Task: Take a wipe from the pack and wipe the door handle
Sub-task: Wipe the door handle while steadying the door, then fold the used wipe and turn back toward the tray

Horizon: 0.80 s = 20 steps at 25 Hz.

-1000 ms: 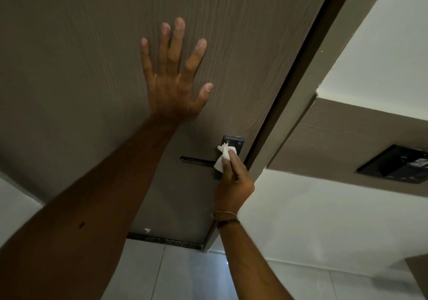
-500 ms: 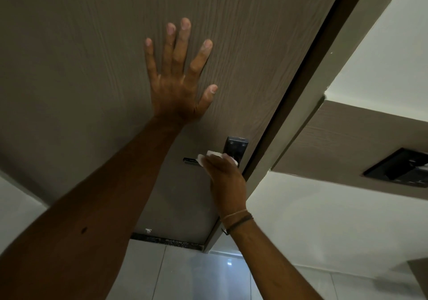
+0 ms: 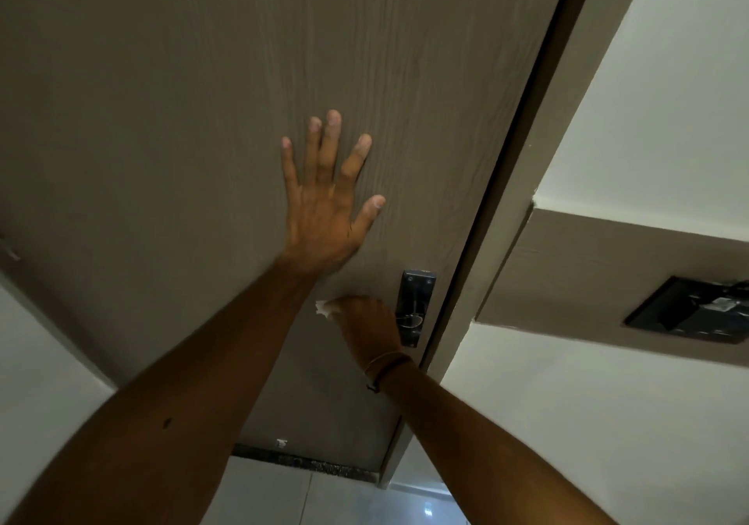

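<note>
A brown wood-grain door (image 3: 202,119) fills most of the view. My left hand (image 3: 326,200) lies flat on it with fingers spread, above the lock. The dark metal lock plate (image 3: 416,305) sits near the door's right edge. My right hand (image 3: 367,324) is closed around the lever, which it hides, just left of the plate. A bit of the white wipe (image 3: 322,307) sticks out at the left of that fist. The pack is not in view.
The door frame (image 3: 523,208) runs along the door's right side, with a white wall and a brown panel holding a black wall unit (image 3: 689,309) beyond it. Pale floor tiles (image 3: 316,500) show below the door's bottom edge.
My right hand has slid left along the lever with the wipe, from the plate end to the lever's free end. The view has shifted, so both hands sit lower in the frame.
</note>
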Tool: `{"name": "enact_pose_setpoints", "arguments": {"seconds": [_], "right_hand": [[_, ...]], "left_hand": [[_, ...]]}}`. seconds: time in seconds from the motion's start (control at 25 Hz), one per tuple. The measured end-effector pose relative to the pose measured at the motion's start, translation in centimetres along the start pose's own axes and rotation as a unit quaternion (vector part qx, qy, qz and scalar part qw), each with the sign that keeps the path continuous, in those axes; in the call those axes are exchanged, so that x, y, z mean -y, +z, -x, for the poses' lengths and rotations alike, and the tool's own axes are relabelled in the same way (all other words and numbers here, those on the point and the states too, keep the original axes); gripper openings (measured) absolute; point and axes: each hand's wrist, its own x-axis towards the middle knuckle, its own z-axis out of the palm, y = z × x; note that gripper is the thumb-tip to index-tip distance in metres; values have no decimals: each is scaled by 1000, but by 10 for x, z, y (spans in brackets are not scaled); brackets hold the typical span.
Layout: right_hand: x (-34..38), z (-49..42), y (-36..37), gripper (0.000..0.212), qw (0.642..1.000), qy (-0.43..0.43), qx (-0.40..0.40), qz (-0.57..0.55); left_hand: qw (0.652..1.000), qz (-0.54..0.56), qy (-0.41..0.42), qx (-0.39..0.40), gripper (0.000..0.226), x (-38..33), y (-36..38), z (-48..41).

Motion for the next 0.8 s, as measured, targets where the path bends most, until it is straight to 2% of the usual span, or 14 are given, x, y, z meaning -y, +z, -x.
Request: {"name": "enact_pose_setpoints", "arguments": {"seconds": [0.08,0.12,0.16,0.2,0.24,0.28,0.32,0.36,0.4,0.48,0.6,0.68,0.72,0.8], "right_hand": [[3,0,-9,19,991,43,-27,-121],[6,4,-16,15,977,54,-59,-196],[10,13,-24,12,958,59,-91,-265],[12,25,-32,11,932,75,-105,-338],[12,41,-41,13,894,107,-94,-426],[10,59,-51,18,833,147,-64,-529],[5,79,-61,26,750,182,-27,-635],[-1,100,-70,35,664,208,2,-719],[-5,120,-80,41,595,228,8,-771],[-16,158,-98,44,514,267,-23,-814],[-48,216,-127,47,478,325,-104,-809],[-81,261,-149,49,461,366,-158,-793],[-96,282,-161,48,457,384,-180,-782],[-130,329,-189,44,482,423,-218,-736]], "left_hand": [[997,57,-51,32,74,-3,-24,12],[987,105,-114,35,69,-5,-39,23],[966,163,-198,36,64,-8,-55,38],[928,228,-291,36,57,-12,-70,55],[875,291,-384,42,48,-18,-83,75],[813,349,-463,59,35,-29,-94,95],[753,397,-517,93,24,-43,-103,114],[708,424,-545,149,21,-62,-111,128],[678,440,-549,214,25,-82,-118,139],[631,470,-531,315,36,-130,-125,155],[598,500,-495,383,44,-214,-113,166],[605,499,-471,403,38,-277,-98,167],[609,500,-462,407,27,-305,-89,168],[601,506,-438,437,10,-365,-70,172]]}}
